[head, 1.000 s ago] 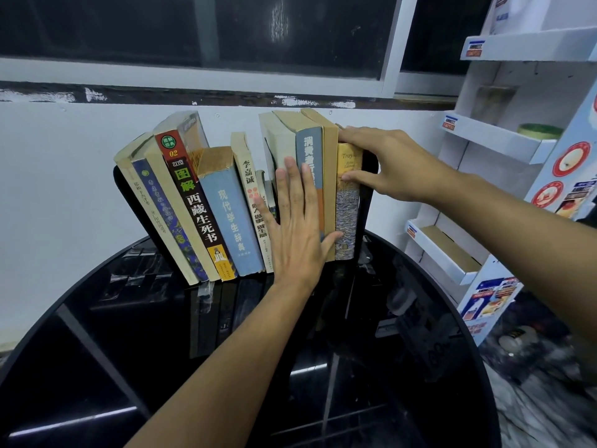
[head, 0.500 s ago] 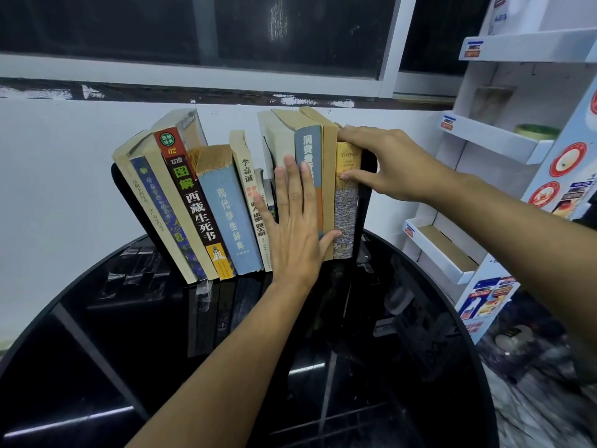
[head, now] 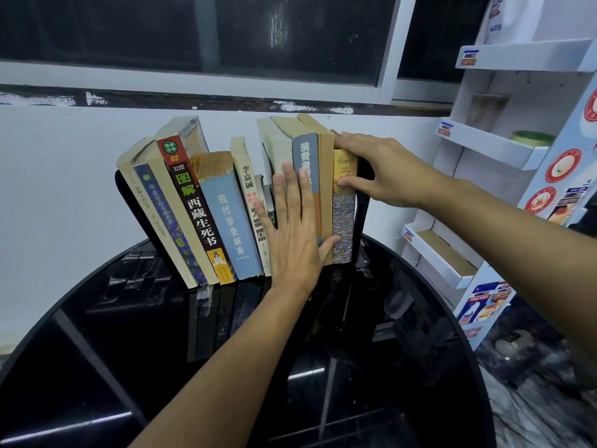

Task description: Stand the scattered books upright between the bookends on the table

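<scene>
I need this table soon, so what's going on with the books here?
A person is lining up books on the black table. The left hand presses flat against the spines in the middle of the row. The right hand grips the yellow book at the right end, next to the right bookend. The books on the right stand upright; those on the left lean against the left bookend.

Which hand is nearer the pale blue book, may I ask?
Left. The left hand presses spines just right of the pale blue book; the right hand grips the yellow book beyond.
</scene>
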A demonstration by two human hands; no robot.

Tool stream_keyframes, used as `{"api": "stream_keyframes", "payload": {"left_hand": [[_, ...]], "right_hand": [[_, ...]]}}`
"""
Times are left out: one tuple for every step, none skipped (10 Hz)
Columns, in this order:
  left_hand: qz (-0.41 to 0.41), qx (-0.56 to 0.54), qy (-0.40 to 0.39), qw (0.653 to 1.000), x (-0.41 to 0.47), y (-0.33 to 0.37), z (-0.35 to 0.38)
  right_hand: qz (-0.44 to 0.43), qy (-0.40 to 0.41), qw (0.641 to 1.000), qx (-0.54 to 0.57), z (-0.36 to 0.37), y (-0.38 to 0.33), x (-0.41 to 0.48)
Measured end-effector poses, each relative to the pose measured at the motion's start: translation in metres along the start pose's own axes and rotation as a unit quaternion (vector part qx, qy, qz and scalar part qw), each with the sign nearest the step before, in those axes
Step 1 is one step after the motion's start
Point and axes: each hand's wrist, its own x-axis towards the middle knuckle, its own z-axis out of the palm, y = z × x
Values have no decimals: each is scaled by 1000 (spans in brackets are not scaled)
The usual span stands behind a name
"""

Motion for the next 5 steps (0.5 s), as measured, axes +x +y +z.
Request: {"api": "stream_keyframes", "payload": {"left_hand": [[1, -8, -5, 1000, 0, 0, -2], [8, -8, -14, 1000, -5, 0, -10], [15, -30, -22, 999, -5, 0, -19], [22, -87, -25, 996, -11, -2, -35], [50, -139, -35, 988, -23, -1, -45]], "right_hand": [[-4, -9, 1000, 2, -1, 0, 1], [-4, -13, 1000, 2, -6, -5, 1], [-4, -19, 1000, -7, -6, -5, 2], [11, -27, 999, -19, -5, -8, 0], [27, -10, 999, -16, -10, -12, -5]]}}
